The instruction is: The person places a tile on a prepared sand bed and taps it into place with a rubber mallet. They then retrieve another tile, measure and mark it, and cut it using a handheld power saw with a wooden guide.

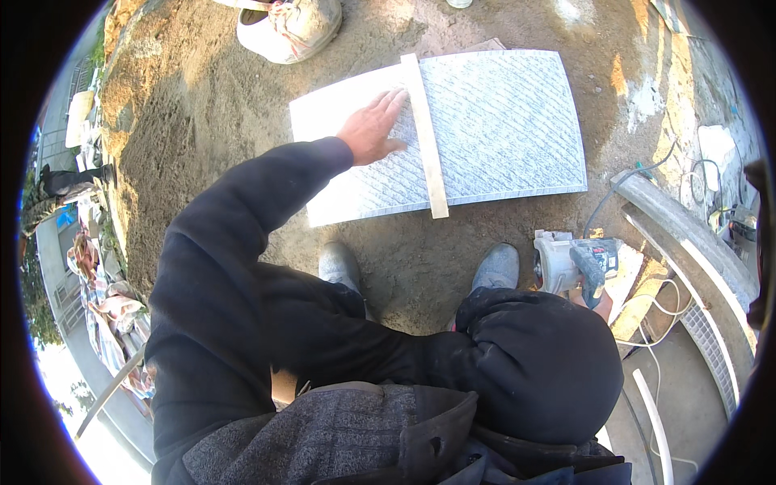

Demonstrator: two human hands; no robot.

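A large grey textured tile [501, 121] lies flat on sandy ground. Across it runs a narrow wooden strip [426, 137], from the far edge to just past the near edge. My left hand [373, 128] lies flat on the tile with its fingers spread, the fingertips against the strip's left side. My right hand [596, 293] is mostly hidden behind my dark sleeve and grips a white and grey power cutter [570, 260] low at the right, beside my right shoe [495, 267]. The tool's cable [614, 190] leads off toward the right.
My left shoe [339, 265] stands near the tile's front edge. A white sack [291, 28] sits at the top. A curved concrete curb [687, 234] and white cables [659, 307] lie at the right, with a metal grating [711, 356] beyond. Rubble and cloth lie far left.
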